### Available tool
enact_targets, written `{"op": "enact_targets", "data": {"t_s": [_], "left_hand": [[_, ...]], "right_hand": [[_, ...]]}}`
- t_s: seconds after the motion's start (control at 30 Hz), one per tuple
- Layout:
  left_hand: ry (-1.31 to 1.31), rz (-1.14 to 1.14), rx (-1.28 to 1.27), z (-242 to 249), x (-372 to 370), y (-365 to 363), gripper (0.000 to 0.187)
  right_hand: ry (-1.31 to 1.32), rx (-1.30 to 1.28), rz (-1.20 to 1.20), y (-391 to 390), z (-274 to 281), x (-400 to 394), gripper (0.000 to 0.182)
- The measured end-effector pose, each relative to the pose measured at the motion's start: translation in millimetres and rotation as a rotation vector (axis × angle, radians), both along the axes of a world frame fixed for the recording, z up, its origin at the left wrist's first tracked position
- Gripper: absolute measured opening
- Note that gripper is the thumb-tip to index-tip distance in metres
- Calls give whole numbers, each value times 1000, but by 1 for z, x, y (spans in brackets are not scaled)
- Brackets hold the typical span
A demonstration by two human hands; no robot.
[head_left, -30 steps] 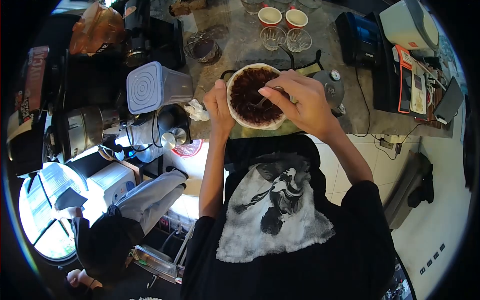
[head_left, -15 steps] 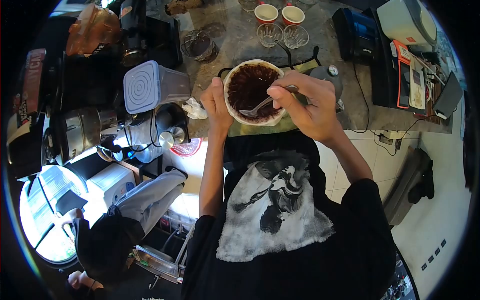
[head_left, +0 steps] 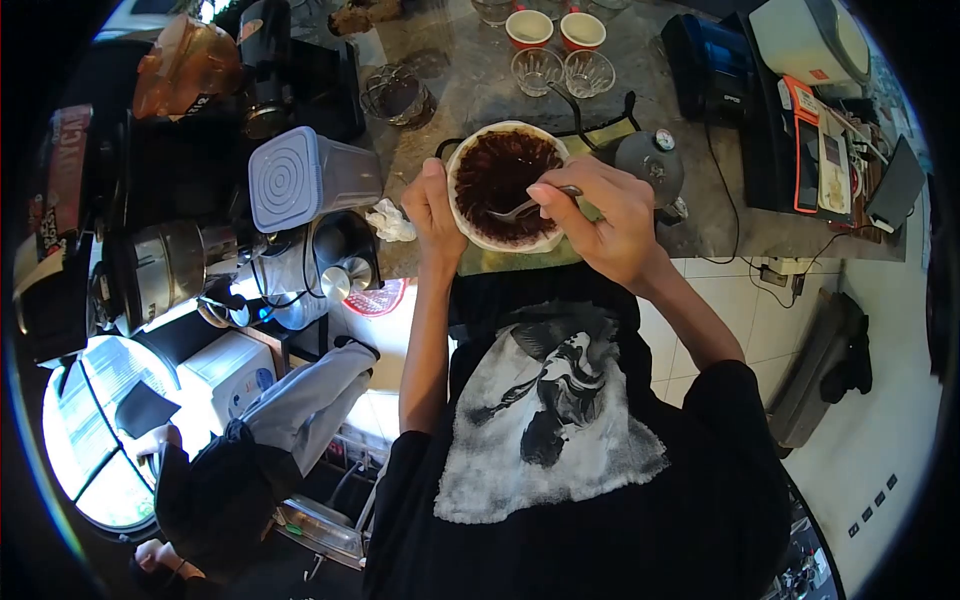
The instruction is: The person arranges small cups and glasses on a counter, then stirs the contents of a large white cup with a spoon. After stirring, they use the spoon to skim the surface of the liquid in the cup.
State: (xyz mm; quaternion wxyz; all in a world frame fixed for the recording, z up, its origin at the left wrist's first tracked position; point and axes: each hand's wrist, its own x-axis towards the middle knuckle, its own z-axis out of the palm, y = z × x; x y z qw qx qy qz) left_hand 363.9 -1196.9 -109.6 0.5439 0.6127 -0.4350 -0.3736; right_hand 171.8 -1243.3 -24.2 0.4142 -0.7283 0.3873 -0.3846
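A round white-rimmed bowl stands over a green cloth near the counter's edge, its inside coated with dark brown wet matter. My left hand grips the bowl's left rim, thumb on top. In a pinch, my right hand holds a metal spoon, whose tip dips into the dark contents. A grey kettle with a round dial sits to the right, partly behind my right hand. Crumpled white tissue lies left of my left hand.
Two red cups and two clear glasses stand at the back. A lidded plastic container is on the left. Dark machines line both sides. Another person is at the lower left.
My right hand and the spoon have moved slightly down and left, uncovering more of the kettle. The spoon's tip has shifted within the bowl. The other person has moved a little.
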Motion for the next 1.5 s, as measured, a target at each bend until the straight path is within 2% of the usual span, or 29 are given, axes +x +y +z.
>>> {"op": "enact_targets", "data": {"t_s": [0.07, 0.13, 0.43, 0.67, 0.93, 1.27, 1.33, 1.5], "left_hand": [[-7, 1, -10, 2, -1, -1, 53], [-9, 0, -14, 5, -2, -1, 53], [12, 7, -1, 6, -4, -2, 52], [2, -1, -9, 3, -3, -2, 51], [9, -18, -19, 7, -5, -3, 50], [4, -5, -4, 2, -4, -2, 53], [17, -13, 1, 2, -6, -3, 54], [-3, 0, -3, 6, -6, -4, 53]], "right_hand": [[-5, 53, -5, 0, -2, 2, 14], [36, -26, 13, -2, -5, 4, 14], [104, -31, -17, -6, 3, 2, 14], [11, -69, -23, -6, 12, 0, 11], [42, -54, -6, -1, -3, 4, 13], [27, 54, -66, -4, 11, -2, 14], [-66, 32, -43, -1, 13, 1, 13], [-75, -118, -25, -1, 15, 9, 7]]}}
